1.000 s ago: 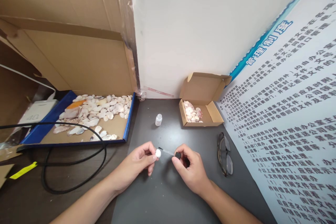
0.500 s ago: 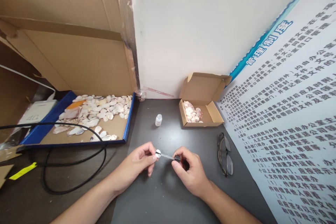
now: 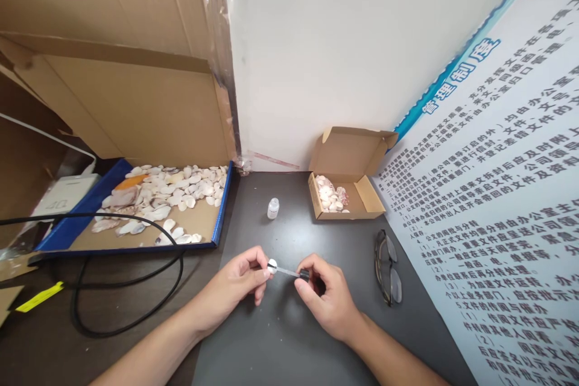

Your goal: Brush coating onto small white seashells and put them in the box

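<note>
Between thumb and fingers, my left hand (image 3: 248, 274) pinches a small white seashell (image 3: 272, 264) over the dark table. My right hand (image 3: 328, 295) grips the black cap of a small brush applicator (image 3: 287, 271). Its thin clear stem points left, and the dark tip touches or overlaps the shell; I cannot tell which. A small clear bottle with a white label (image 3: 273, 208) stands upright and uncapped beyond my hands. To its right, a small open cardboard box (image 3: 348, 215) holds several shells on its left side.
At the left, a large blue-edged cardboard box (image 3: 218, 217) holds many shells. A black cable (image 3: 181, 265) loops in front of it, near a yellow strip (image 3: 40, 296). Eyeglasses (image 3: 388, 267) lie at the right, beside a printed poster (image 3: 497, 193). A white wall (image 3: 307, 72) stands behind.
The brush applicator has shifted very slightly to the left against the shell. Both hands stay almost in place, and the camera view has tilted a little.
</note>
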`<state>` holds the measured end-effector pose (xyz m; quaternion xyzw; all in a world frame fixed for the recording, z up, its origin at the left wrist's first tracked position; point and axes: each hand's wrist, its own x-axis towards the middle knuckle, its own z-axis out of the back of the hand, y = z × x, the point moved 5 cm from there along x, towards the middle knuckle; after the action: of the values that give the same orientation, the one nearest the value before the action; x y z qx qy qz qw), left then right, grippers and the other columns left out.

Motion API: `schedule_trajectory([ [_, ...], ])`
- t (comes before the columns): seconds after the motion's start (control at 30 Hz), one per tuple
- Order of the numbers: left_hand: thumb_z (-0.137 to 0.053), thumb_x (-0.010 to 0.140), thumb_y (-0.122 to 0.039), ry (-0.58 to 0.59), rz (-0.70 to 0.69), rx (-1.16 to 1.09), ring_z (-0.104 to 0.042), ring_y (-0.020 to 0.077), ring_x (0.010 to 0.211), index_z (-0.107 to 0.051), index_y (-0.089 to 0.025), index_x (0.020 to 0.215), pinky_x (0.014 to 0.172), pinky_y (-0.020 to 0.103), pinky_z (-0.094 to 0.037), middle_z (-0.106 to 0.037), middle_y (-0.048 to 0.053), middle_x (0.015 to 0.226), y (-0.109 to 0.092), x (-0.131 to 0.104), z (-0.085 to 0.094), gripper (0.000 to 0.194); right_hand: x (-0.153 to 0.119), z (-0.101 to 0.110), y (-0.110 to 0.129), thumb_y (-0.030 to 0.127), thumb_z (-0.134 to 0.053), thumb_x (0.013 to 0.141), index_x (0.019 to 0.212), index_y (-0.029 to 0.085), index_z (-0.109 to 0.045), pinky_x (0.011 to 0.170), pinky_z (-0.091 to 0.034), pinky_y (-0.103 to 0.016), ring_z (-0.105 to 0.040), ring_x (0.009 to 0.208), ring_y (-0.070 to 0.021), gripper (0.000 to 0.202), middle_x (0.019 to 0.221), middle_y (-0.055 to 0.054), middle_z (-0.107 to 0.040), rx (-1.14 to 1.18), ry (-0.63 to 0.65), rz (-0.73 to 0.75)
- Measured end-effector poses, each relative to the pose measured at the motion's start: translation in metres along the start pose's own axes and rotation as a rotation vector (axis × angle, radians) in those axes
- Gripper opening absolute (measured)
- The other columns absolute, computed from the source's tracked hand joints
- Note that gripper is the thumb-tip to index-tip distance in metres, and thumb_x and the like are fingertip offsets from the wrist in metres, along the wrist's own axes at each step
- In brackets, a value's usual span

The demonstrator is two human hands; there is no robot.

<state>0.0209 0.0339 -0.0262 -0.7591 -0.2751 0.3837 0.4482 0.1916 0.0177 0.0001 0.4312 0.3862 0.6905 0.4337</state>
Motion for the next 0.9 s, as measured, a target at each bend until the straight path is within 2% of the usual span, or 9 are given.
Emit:
schedule_trajectory([
  [0.9, -0.059, 0.085, -0.045, -0.005, 0.014, 0.003, -0.044, 0.0059, 0.059, -0.042, -0.014, 0.086, 0.061, 0.019, -0.034, -0.047, -0.002, 0.066, -0.0012, -0.0008, -0.0012, 0.035, -0.0007, 0.0001, 0.0005, 0.029, -0.054, 0.089, 0.082, 0.016, -0.054, 0.049, -0.030, -0.018, -0.040, 0.049, -0.0099, 0.016, 0.058, 0.005, -0.041, -0.011, 0.005, -0.011],
])
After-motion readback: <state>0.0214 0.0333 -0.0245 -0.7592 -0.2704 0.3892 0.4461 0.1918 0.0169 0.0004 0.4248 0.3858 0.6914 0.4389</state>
